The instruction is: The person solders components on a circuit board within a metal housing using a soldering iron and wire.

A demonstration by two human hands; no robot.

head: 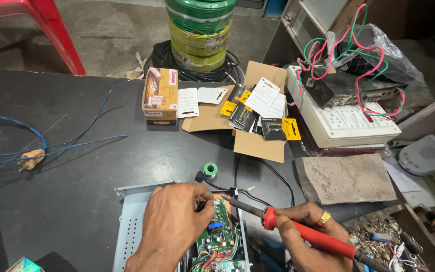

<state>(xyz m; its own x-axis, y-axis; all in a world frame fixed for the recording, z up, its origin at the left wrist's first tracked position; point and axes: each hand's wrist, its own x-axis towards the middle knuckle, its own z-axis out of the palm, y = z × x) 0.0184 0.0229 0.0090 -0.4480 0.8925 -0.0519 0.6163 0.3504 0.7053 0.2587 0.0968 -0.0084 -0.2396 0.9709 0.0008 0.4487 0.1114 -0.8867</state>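
Your right hand [305, 236] grips the soldering iron [298, 229] by its red handle, the only safe hold; it looks light and stiff, its dark tip reaching the green circuit board [217, 234]. That board looks thin and fragile, seated in the grey metal chassis [129, 221]. Your left hand [174, 221] pinches something small above the board.

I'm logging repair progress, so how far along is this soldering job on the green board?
Done: the grey metal case is open, exposing the green circuit board. In hand: the right hand holds the red soldering iron, its tip at the board's top edge, where the left hand steadies something. Left: the solder spool lies unused and the case remains open.
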